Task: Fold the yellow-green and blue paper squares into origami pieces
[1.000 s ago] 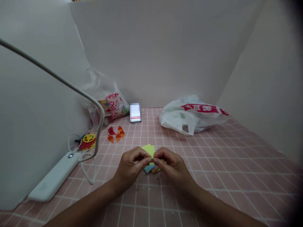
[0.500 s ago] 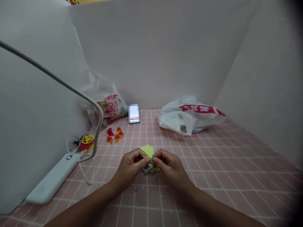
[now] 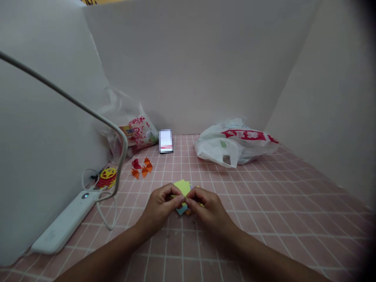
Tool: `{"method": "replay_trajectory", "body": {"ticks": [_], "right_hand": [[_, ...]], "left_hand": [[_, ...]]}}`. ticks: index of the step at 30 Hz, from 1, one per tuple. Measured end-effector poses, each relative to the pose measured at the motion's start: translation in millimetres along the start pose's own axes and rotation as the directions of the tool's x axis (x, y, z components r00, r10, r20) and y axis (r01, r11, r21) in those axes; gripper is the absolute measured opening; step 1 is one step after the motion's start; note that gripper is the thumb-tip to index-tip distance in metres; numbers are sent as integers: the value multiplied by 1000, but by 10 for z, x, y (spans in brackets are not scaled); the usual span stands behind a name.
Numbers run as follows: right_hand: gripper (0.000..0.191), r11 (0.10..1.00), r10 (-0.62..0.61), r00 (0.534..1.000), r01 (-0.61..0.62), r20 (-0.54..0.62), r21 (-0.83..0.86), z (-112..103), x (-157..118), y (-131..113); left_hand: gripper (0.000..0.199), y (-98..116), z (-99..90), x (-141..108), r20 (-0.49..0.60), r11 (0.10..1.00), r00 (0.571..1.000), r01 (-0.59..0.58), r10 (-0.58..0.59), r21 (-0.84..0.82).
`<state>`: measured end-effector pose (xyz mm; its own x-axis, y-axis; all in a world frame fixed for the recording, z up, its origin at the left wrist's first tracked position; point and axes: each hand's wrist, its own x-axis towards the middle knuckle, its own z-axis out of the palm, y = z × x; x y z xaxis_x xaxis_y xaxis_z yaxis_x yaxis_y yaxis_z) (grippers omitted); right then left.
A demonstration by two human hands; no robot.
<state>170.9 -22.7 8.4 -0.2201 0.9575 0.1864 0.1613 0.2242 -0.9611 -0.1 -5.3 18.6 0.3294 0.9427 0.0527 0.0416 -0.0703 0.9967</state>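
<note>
Above the middle of the table, my left hand (image 3: pixel 161 204) pinches a small piece of folded yellow paper (image 3: pixel 185 196) between thumb and forefinger. My right hand (image 3: pixel 209 206) pinches the same piece from the other side, its fingertips almost meeting the left ones. Most of the folded piece is hidden by the fingers. Just behind and below the hands lie loose sheets of coloured paper: a yellow sheet (image 3: pixel 182 185) on top, a light blue one (image 3: pixel 181 210) nearer me, with bits of orange and purple at the edges.
Small folded orange and red paper pieces (image 3: pixel 144 171) lie left of centre. Yellow and red cut-outs (image 3: pixel 108 174) sit beside a white power strip (image 3: pixel 63 223) with a cable. A phone (image 3: pixel 166 141) stands at the back between two plastic bags (image 3: pixel 141 133). A grey bent rod (image 3: pixel 73 100) crosses the left side.
My fingertips have drawn closer together, and my right hand has shifted slightly left. Less of the folded yellow paper shows between them now.
</note>
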Motion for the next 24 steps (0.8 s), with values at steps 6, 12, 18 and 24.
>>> {"method": "replay_trajectory", "body": {"ticks": [6,12,18,24], "right_hand": [[17,982,92,996,-94,19,162,15,35,82],[20,945,192,978,-208,86,254,39,45,111],[28,883,246,958,-286,150,372,69,42,151],[35,796,258,954,-301,155,526,44,53,119]], "left_hand": [[29,-19,-14,31,14,994,996,89,-88,-65],[32,9,-24,49,6,994,995,96,-96,-56],[33,-37,-14,50,9,969,981,191,-192,-154],[39,-47,-15,26,42,969,988,155,-150,-190]]}}
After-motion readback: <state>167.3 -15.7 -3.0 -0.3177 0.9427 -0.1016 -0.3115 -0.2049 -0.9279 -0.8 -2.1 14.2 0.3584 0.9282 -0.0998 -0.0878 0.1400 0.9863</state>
